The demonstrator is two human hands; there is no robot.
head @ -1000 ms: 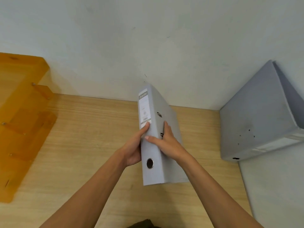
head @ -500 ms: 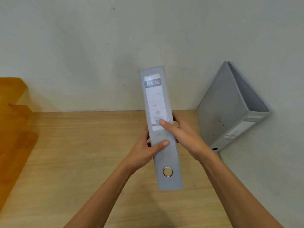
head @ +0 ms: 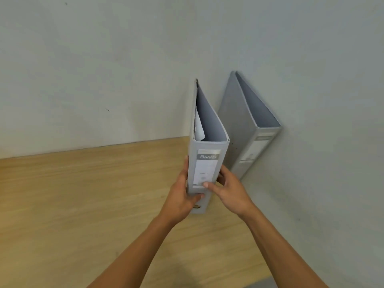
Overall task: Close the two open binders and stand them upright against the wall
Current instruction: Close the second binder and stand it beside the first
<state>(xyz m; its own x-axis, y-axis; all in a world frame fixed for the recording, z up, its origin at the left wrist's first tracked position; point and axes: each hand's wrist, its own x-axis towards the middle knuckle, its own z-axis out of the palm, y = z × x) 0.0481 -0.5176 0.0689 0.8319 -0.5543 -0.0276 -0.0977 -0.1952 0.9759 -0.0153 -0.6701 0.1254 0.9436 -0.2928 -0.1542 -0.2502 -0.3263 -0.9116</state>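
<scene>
Both hands clamp the grey cardboard lever-arch binder (head: 207,163) low on its spine, left hand (head: 182,201) and right hand (head: 230,192) gripping opposite sides, upright on the pale wood counter (head: 83,194). Stiff, light-looking; covers could splay.

A light wooden tabletop (head: 87,196) carried two grey binders. One binder (head: 207,163) stood upright on it, gripped at the spine by both hands. The second binder (head: 247,129) stood just right of that grip, in the corner against the wall.
</scene>
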